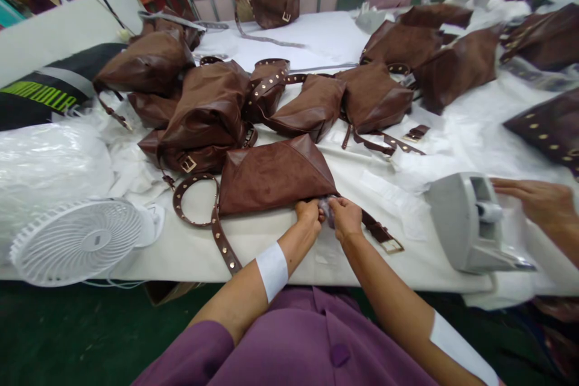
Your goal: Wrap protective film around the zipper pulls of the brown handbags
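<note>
Left hand (309, 212) and right hand (345, 217) meet knuckle to knuckle at the near edge of a flat brown suede bag (274, 176) lying on the white-covered table (280, 250). Both are clenched on a small crumpled wad of pale tissue (326, 205) at the bag's near right corner; what lies under the fingers is hidden.

The bag sits centre, near side of the table, its studded brown leather strap (216, 223) looping out left and trailing toward the near edge. A second strap end with a gold rectangular buckle (391, 246) lies just right of the right hand.

Far of the bag: a heap of glossy brown leather bags (205, 114), more spread to the far right.

Near left: a round white plastic fan (76, 240) lying face-up beside clear plastic wrapping (45, 163).

Right: a grey plastic dispenser-like device (470, 223), with another person's hand (538, 202) resting at it.
</note>
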Demonstrator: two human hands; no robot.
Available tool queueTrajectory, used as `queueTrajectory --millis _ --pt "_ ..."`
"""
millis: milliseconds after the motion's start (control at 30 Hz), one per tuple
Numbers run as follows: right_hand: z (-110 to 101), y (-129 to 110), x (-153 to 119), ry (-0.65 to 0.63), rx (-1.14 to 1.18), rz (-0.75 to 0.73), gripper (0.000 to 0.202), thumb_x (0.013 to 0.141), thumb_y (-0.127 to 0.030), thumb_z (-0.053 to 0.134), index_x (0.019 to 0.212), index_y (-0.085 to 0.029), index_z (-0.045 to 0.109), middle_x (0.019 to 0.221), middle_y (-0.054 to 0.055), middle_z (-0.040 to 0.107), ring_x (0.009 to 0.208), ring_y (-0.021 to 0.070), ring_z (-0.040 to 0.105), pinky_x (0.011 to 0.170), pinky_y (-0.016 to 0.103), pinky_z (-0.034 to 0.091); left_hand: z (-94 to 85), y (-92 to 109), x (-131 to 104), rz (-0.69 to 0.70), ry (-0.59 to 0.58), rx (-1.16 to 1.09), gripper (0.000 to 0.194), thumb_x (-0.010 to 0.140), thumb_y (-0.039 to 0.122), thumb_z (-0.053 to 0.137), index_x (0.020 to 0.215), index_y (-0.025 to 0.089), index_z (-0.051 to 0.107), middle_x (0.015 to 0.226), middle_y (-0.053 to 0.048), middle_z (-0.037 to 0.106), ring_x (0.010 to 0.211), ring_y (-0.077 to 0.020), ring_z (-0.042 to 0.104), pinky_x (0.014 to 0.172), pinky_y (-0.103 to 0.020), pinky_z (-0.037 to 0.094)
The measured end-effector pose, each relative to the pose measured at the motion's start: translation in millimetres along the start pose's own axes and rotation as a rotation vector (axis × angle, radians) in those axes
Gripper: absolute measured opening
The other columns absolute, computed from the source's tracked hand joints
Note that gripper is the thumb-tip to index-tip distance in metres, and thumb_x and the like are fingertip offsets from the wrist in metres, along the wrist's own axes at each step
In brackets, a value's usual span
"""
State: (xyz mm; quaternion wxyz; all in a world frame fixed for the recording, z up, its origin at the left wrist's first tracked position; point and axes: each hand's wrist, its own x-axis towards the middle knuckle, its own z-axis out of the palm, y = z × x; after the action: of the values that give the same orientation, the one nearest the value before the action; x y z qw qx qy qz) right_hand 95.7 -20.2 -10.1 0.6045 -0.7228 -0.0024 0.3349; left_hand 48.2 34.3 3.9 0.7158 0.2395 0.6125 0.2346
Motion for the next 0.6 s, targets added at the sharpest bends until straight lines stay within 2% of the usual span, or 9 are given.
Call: queueTrajectory --millis 100,300,433,600 --pt "7 -2 6 -0.053 0.202 0.226 0.013 0.07 -0.019 0.065 0.065 -0.018 0.053 0.047 -0.004 0.053 0.046 0.0127 0.053 0.045 0.022 0.046 0.0 -1 5 0.012 0.01 0.03 0.017 0.064 0.007 0.056 0.054 0.016 0.045 0.042 0.004 0.042 0.033 -0.0066 0.038 0.036 -0.019 0.027" --pt "1 -13 12 -0.238 0.181 0.437 0.009 0.082 -0.012 0.054 0.073 -0.016 0.055 0.048 -0.002 0.054 0.043 0.0115 0.052 0.042 0.021 0.046 -0.5 -8 18 0.065 0.012 0.101 0.011 0.06 0.007 0.063 0.056 0.014 0.056 0.053 -0.003 0.056 0.046 -0.0112 0.051 0.044 -0.021 0.038" --pt "-1 -20 11 -0.289 0.179 0.471 0.013 0.082 -0.012 0.056 0.071 -0.018 0.052 0.047 -0.004 0.05 0.039 0.0094 0.049 0.04 0.019 0.045 -0.1 -10 22 0.073 -0.043 0.145 0.011 0.057 0.009 0.07 0.059 0.014 0.06 0.053 -0.003 0.058 0.05 -0.0125 0.053 0.044 -0.021 0.037" --pt "-5 -25 14 -0.351 0.172 0.451 0.023 0.082 -0.008 0.054 0.062 -0.017 0.048 0.044 -0.004 0.047 0.036 0.0064 0.043 0.039 0.015 0.043 -0.8 -10 18 0.029 -0.155 0.154 0.012 0.062 0.017 0.072 0.062 0.014 0.06 0.051 -0.004 0.058 0.047 -0.0142 0.054 0.043 -0.022 0.039"
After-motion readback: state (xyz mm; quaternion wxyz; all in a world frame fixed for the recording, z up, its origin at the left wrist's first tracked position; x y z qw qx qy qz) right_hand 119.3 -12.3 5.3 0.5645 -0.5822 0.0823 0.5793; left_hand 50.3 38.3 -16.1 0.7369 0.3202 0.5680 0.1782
